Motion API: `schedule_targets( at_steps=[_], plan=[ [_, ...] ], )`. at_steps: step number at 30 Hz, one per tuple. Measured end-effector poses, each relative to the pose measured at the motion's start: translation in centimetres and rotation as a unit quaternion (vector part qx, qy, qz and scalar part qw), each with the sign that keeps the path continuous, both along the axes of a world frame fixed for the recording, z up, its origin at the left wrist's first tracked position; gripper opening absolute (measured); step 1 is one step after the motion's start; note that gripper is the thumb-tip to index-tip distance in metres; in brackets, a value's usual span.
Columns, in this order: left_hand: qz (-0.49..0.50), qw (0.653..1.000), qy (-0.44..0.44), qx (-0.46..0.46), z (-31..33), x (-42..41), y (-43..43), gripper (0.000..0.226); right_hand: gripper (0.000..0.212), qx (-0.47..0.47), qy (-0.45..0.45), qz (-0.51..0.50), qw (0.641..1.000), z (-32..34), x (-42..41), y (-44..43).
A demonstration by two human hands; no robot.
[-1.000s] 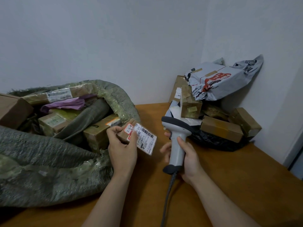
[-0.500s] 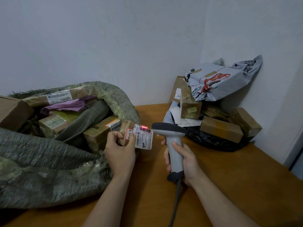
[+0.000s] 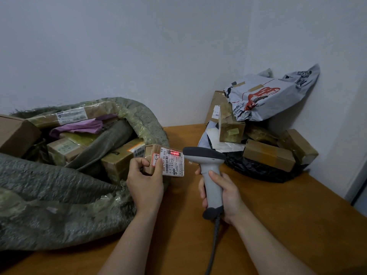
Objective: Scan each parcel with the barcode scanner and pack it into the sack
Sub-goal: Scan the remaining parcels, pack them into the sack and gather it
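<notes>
The left hand (image 3: 146, 181) grips the small brown cardboard parcel with a white label (image 3: 168, 161) by its left end, with the fingers curled round it, so that the label faces up and to the right. The right hand (image 3: 222, 193) is closed round the handle of the grey handheld barcode scanner (image 3: 208, 169). The head of the scanner is at three o'clock from the parcel, just beside the edge of the label. A red scan line (image 3: 174, 153) falls on the barcode at the top of the label.

The parcel is held in the air at the rim of the grey-green woven sack (image 3: 59, 195). The sack lies open at nine o'clock, with several boxes inside.

I think the scan is the step in hand. To do it well, both hands should be steady and the red line should cross all the bars. The left thumb is near the label but not on the barcode, and it should not go there. The scanner looks very close, so if no reading comes, it may help to draw it back a little toward three o'clock or to tilt the parcel slightly.

After that, the parcel needs only a short way toward nine o'clock. The pile of waiting parcels (image 3: 268, 153) is at two o'clock on the brown wooden desk (image 3: 278, 225).
</notes>
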State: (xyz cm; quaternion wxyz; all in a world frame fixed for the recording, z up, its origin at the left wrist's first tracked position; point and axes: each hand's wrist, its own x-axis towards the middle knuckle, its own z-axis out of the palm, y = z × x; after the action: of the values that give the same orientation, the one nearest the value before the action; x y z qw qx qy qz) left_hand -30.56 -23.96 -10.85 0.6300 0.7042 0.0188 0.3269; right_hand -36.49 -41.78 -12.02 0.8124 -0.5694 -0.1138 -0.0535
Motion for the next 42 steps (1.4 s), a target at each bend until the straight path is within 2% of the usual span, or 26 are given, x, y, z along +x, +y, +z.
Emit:
schedule_targets(
  at_steps=[2, 6, 9, 17, 18, 20, 21, 22, 25, 27, 30, 32, 37, 40, 42],
  plan=[
    [0.001, 1.000, 0.014, -0.020, 0.0, 0.1, 0.1, 0.031, 0.044, 0.003, -0.003, -0.003, 1.000, -0.1, 0.0, 0.0],
    [-0.029, 0.991, 0.062, -0.116, 0.0, 0.6, 0.4, 0.042, 0.055, 0.035, -0.005, -0.006, 0.999, 0.0, 0.1, -0.1],
    [-0.047, 0.982, 0.083, -0.164, 0.3, 0.7, 0.5, 0.032, 0.056, 0.056, -0.006, -0.007, 0.998, 0.1, 0.1, -0.2],
    [-0.104, 0.975, 0.093, -0.172, 0.7, 0.4, 0.0, 0.016, 0.058, 0.057, -0.003, -0.053, 0.997, -0.1, 0.2, -0.1],
    [-0.116, 0.974, 0.096, -0.172, 0.7, 0.3, 0.0, 0.014, 0.063, 0.062, 0.002, -0.064, 0.996, -0.1, 0.2, 0.0],
    [-0.141, 0.969, 0.106, -0.171, 0.8, 0.2, 0.0, 0.009, 0.086, 0.084, 0.025, -0.087, 0.992, 0.0, 0.3, 0.2],
    [-0.150, 0.970, 0.112, -0.157, 0.8, 0.2, -0.1, 0.008, 0.093, 0.092, 0.033, -0.095, 0.991, -0.1, 0.3, 0.2],
    [-0.160, 0.970, 0.114, -0.140, 0.6, 0.3, -0.2, 0.010, 0.089, 0.098, 0.034, -0.100, 0.990, -0.1, 0.4, 0.1],
    [-0.196, 0.967, 0.117, -0.109, 0.3, 0.3, -0.3, 0.024, 0.062, 0.102, 0.032, -0.081, 0.991, 0.1, 0.2, -0.1],
    [-0.236, 0.962, 0.107, -0.086, 0.3, -0.1, -0.3, 0.043, 0.054, 0.099, 0.023, -0.064, 0.993, 0.2, 0.0, -0.1],
    [-0.227, 0.967, 0.084, 0.083, -0.2, -0.4, 0.0, 0.082, 0.055, 0.107, 0.015, -0.064, 0.992, 0.2, 0.0, 0.0],
    [-0.183, 0.964, 0.073, 0.179, -0.5, -0.1, 0.3, 0.094, 0.058, 0.106, 0.014, -0.073, 0.992, 0.2, 0.1, 0.0],
    [-0.082, 0.951, 0.030, 0.297, -0.3, 0.2, 0.7, 0.069, 0.056, 0.098, 0.001, -0.060, 0.993, 0.0, 0.4, -0.2],
    [-0.058, 0.946, -0.023, 0.319, -0.3, 0.4, 0.7, 0.057, 0.056, 0.096, 0.001, -0.056, 0.994, 0.0, 0.5, -0.2],
    [-0.082, 0.941, -0.049, 0.324, -0.4, 0.4, 0.4, 0.050, 0.057, 0.091, 0.001, -0.057, 0.994, 0.0, 0.5, -0.1]
  ],
)
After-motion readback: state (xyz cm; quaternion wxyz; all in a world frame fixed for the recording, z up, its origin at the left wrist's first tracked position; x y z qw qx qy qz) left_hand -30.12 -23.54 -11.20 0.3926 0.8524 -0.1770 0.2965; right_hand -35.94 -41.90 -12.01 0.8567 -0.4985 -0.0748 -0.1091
